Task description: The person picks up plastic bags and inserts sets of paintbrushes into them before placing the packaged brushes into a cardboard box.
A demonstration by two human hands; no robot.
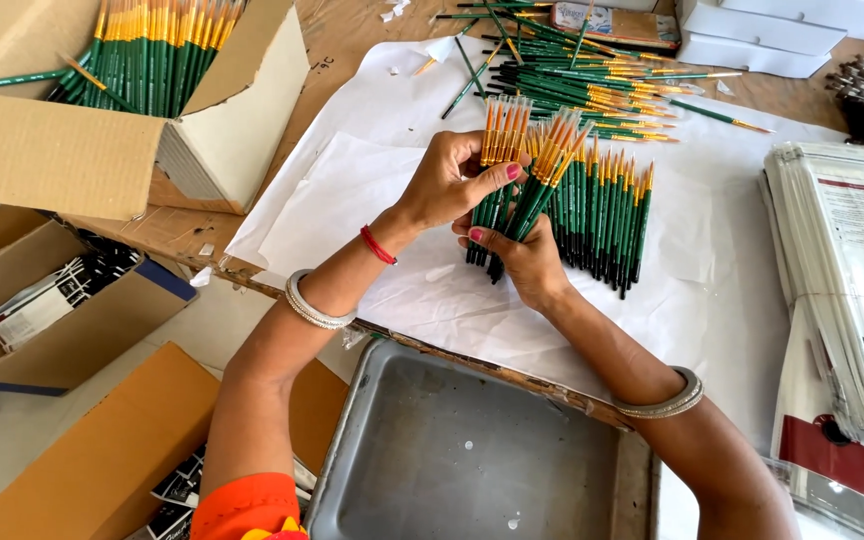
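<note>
Head view, left hand (449, 180) and right hand (524, 262) both closed around bundle of green-handled, orange-tipped paintbrushes (514, 170), above white paper sheet (372, 190), grey metal tray (452, 450) nearby.

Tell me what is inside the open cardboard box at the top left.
The cardboard box holds green-handled paintbrushes with orange-yellow ends, packed side by side. Only their upper parts show; the box wall and flap cover the lower ends and whatever lies beneath them.
</note>
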